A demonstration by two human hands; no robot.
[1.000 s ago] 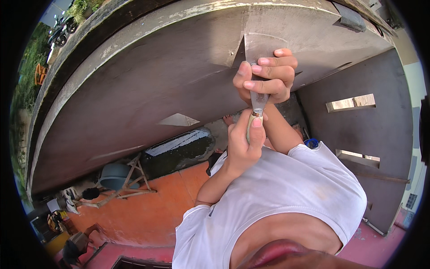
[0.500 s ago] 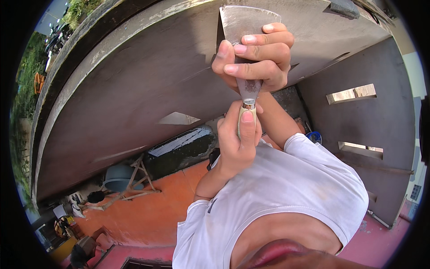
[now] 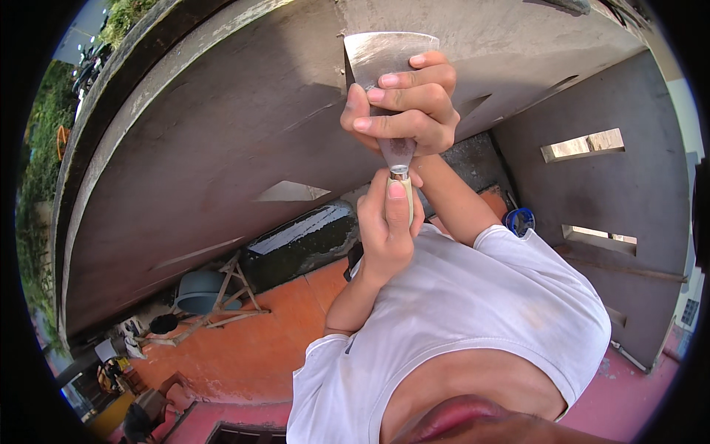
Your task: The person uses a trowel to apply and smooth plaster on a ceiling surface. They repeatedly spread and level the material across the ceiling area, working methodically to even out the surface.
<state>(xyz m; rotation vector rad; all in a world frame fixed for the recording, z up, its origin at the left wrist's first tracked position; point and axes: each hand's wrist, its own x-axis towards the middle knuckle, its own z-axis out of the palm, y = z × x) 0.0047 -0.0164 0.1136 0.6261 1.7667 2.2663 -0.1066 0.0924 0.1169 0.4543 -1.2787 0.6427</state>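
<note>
I am gripping the pale handle of the putty knife in my left hand | my right hand is closing over its blade | blade is pressing against the grey concrete ceiling

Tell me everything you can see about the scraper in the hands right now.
The scraper has a broad, flat, dull grey metal blade, flaring to a straight edge pressed against the grey concrete surface overhead. It narrows to a metal collar and a pale handle. The right hand pinches the blade's lower part; the left hand wraps the handle, thumb along it. It points up, nearly upright in the picture.
</note>
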